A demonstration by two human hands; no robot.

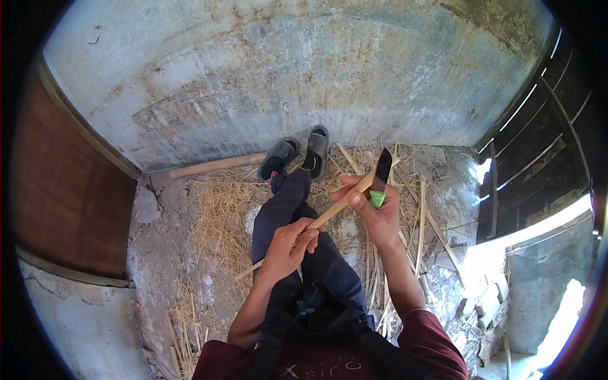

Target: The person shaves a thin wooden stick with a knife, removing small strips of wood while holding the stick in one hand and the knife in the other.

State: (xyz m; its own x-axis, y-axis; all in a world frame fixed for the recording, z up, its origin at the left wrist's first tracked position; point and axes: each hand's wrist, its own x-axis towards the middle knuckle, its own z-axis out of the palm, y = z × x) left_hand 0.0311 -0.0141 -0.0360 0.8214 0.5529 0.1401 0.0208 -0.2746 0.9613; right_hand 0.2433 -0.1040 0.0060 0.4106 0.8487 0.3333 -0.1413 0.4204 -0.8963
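Observation:
A long pale bamboo strip (337, 208) runs slantwise across my lap, its lower left end past my left wrist. My left hand (286, 250) is closed around its middle, fingers and thumb pressed together. Farther up the strip, my right hand (382, 218) is closed on a knife with a green handle (377, 199). The dark blade (383, 166) points up and away from me, right beside the strip's upper part. My right thumb lies against the strip, with fingers behind it. How the fingers wrap the handle is partly hidden.
Straw-like shavings (218, 218) litter the floor around my legs. Several strips (422, 221) lie to the right, near rubble (487, 310). A pole (218, 165) lies along the stained wall (304, 76). My sandalled feet (316, 152) are stretched ahead; a brown door panel (69, 183) stands left.

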